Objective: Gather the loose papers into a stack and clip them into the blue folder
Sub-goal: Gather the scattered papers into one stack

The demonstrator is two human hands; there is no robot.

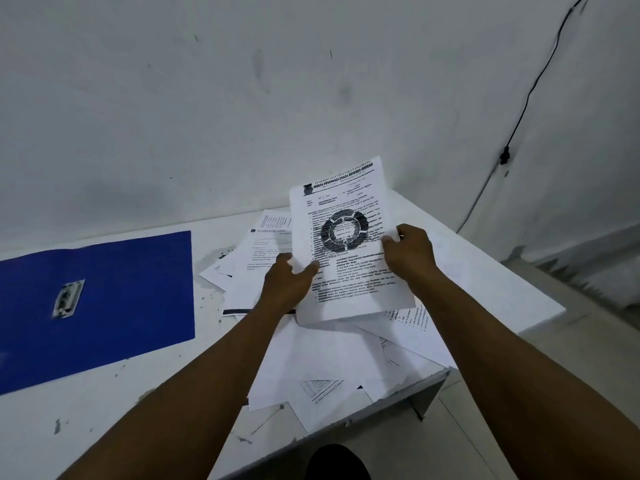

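Observation:
A printed sheet with a dark ring diagram (pixel 341 216) tops a small bundle of papers tilted up off the table. My left hand (pixel 285 282) grips the bundle's lower left edge. My right hand (pixel 410 252) grips its right edge, with a ring on one finger. Under and around the bundle, several loose white papers (pixel 329 368) lie scattered over the table's right half. The blue folder (pixel 114 306) lies open and flat on the left, its metal clip (pixel 68 298) showing near its middle, well apart from both hands.
The white table (pixel 104 410) ends at a front-right edge (pixel 433 379), and some papers overhang it. A stained white wall rises behind. A black cable (pixel 519 119) runs down the wall corner at the right. Grey floor lies beyond the table's right side.

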